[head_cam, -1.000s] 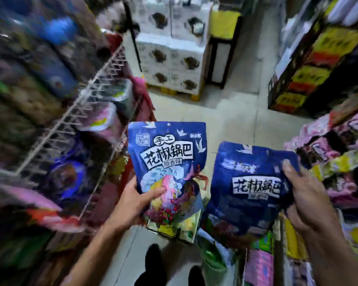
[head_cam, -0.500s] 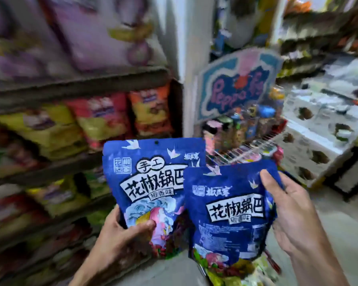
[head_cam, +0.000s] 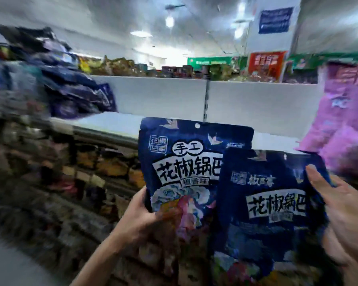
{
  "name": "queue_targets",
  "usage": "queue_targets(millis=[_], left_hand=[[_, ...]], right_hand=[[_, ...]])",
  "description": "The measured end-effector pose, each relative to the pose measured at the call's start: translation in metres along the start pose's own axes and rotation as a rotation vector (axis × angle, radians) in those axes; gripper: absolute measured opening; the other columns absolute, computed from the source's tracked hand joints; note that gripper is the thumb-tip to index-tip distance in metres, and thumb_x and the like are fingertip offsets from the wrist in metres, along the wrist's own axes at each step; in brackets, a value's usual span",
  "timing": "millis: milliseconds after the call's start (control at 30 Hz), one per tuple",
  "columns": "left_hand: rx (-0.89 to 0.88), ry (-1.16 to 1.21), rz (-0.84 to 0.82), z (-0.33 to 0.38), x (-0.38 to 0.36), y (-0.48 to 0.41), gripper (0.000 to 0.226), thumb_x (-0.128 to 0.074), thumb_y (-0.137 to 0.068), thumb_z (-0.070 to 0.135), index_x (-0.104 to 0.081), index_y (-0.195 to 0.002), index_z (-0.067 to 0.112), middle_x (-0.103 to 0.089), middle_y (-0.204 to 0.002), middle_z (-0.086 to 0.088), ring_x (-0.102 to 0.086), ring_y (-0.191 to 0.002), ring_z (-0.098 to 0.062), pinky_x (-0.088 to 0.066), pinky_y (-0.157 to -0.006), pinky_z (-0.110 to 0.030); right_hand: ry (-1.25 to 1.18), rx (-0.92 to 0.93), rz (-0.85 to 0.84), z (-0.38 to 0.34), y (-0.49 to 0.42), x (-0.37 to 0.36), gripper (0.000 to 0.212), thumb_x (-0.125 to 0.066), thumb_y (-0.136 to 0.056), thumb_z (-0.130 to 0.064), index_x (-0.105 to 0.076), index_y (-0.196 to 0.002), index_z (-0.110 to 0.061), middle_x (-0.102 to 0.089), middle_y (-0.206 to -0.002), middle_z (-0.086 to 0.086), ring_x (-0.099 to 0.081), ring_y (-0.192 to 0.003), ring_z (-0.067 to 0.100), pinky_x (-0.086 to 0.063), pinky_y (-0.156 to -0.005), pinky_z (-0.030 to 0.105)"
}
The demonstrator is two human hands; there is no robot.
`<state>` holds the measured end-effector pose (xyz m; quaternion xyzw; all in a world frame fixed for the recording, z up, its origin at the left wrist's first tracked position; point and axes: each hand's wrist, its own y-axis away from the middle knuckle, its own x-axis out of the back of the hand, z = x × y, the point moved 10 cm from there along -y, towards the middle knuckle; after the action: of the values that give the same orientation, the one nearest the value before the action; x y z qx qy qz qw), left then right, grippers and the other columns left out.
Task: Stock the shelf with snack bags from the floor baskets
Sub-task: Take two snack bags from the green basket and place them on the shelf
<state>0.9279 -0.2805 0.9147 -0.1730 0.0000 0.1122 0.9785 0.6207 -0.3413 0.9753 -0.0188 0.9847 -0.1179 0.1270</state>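
Note:
My left hand (head_cam: 145, 219) grips a dark blue snack bag (head_cam: 184, 162) by its lower left corner and holds it upright. To its right, my right hand (head_cam: 347, 221) grips a second blue snack bag (head_cam: 271, 205) by its right edge; this bag overlaps the first one's lower right. Both bags are raised in front of the white top shelf (head_cam: 116, 122), whose middle stretch is bare. A heap of the same dark blue bags (head_cam: 79, 96) lies on that shelf at the left.
Pink snack bags (head_cam: 343, 120) stand on the shelf at the right. A white back panel (head_cam: 163, 96) runs behind the shelf. Lower shelves at the left hold blurred packets (head_cam: 103, 166). Beyond the panel are further store displays and ceiling lights.
The view has swung up from the lower shelves and side rack to the top shelf. Both hands have lifted their blue bags up toward that shelf, still gripping them.

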Motion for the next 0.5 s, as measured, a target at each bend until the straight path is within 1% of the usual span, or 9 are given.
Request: queue_targets(millis=[33,67,133,167,233,300,400,467,500], left_hand=[[-0.024,0.005,0.009,0.010,0.021,-0.015,0.078,-0.095,-0.039,0.052,-0.068,-0.107,0.025,-0.076,-0.109,0.003,-0.072,-0.100,-0.016,-0.059,-0.082,-0.032],[-0.036,0.016,0.002,0.018,0.031,-0.026,0.076,-0.096,-0.037,0.049,-0.070,-0.104,0.025,-0.077,-0.106,0.001,-0.073,-0.097,-0.017,-0.060,-0.077,-0.031],[-0.070,0.042,-0.003,0.031,0.065,-0.054,0.070,-0.097,-0.035,0.044,-0.073,-0.098,0.028,-0.077,-0.102,-0.001,-0.074,-0.092,-0.018,-0.059,-0.071,-0.028],[-0.094,0.045,-0.015,0.037,0.078,-0.069,0.064,-0.097,-0.038,0.042,-0.074,-0.097,0.031,-0.077,-0.102,-0.001,-0.074,-0.092,-0.018,-0.059,-0.071,-0.027],[-0.136,0.034,-0.021,0.047,0.102,-0.099,0.054,-0.095,-0.045,0.031,-0.075,-0.095,0.035,-0.077,-0.104,0.000,-0.074,-0.094,-0.018,-0.058,-0.073,-0.027],[-0.151,0.060,-0.005,0.050,0.121,-0.131,0.048,-0.086,-0.051,0.020,-0.074,-0.097,0.027,-0.077,-0.100,-0.001,-0.074,-0.090,-0.017,-0.058,-0.071,-0.026],[-0.166,0.043,-0.040,0.049,0.139,-0.183,0.053,-0.080,-0.056,0.018,-0.066,-0.107,0.019,-0.077,-0.102,-0.003,-0.074,-0.091,-0.019,-0.058,-0.072,-0.027],[-0.170,0.030,-0.065,0.048,0.148,-0.217,0.054,-0.080,-0.058,0.019,-0.064,-0.109,0.019,-0.076,-0.104,-0.003,-0.074,-0.092,-0.020,-0.058,-0.073,-0.028],[-0.175,0.031,-0.075,0.049,0.155,-0.234,0.054,-0.080,-0.058,0.020,-0.064,-0.109,0.020,-0.076,-0.104,-0.002,-0.074,-0.093,-0.020,-0.058,-0.073,-0.029]], right_hand=[[-0.045,-0.002,-0.048,0.001,-0.013,-0.029,0.028,-0.057,-0.085,-0.038,-0.078,-0.071,-0.026,-0.075,-0.065,-0.004,-0.069,-0.049,0.010,-0.057,-0.046,0.032],[-0.078,-0.005,-0.083,0.002,-0.024,-0.044,0.027,-0.056,-0.089,-0.034,-0.078,-0.082,-0.020,-0.077,-0.072,0.004,-0.071,-0.053,0.018,-0.059,-0.048,0.039],[-0.111,-0.010,-0.158,0.007,-0.054,-0.092,0.032,-0.057,-0.091,-0.035,-0.072,-0.107,-0.013,-0.076,-0.092,0.014,-0.073,-0.068,0.028,-0.060,-0.062,0.052],[-0.122,-0.009,-0.178,0.008,-0.068,-0.115,0.037,-0.057,-0.091,-0.036,-0.070,-0.115,-0.011,-0.076,-0.097,0.015,-0.074,-0.073,0.028,-0.060,-0.066,0.053],[-0.136,0.014,-0.192,0.010,-0.099,-0.149,0.041,-0.058,-0.090,-0.036,-0.067,-0.121,-0.011,-0.075,-0.102,0.013,-0.074,-0.079,0.027,-0.061,-0.066,0.048],[-0.147,0.046,-0.207,0.008,-0.128,-0.173,0.043,-0.058,-0.089,-0.036,-0.066,-0.124,-0.012,-0.074,-0.110,0.013,-0.073,-0.089,0.028,-0.061,-0.067,0.044],[-0.203,0.128,-0.219,0.004,-0.177,-0.196,0.042,-0.056,-0.092,-0.038,-0.065,-0.127,-0.016,-0.072,-0.119,0.008,-0.069,-0.109,0.029,-0.060,-0.078,0.043],[-0.245,0.159,-0.215,-0.003,-0.207,-0.207,0.041,-0.055,-0.092,-0.040,-0.065,-0.127,-0.020,-0.071,-0.121,0.004,-0.067,-0.112,0.025,-0.060,-0.078,0.038],[-0.260,0.169,-0.215,-0.005,-0.222,-0.214,0.045,-0.056,-0.090,-0.042,-0.064,-0.129,-0.022,-0.070,-0.124,0.003,-0.066,-0.115,0.025,-0.060,-0.078,0.036]])
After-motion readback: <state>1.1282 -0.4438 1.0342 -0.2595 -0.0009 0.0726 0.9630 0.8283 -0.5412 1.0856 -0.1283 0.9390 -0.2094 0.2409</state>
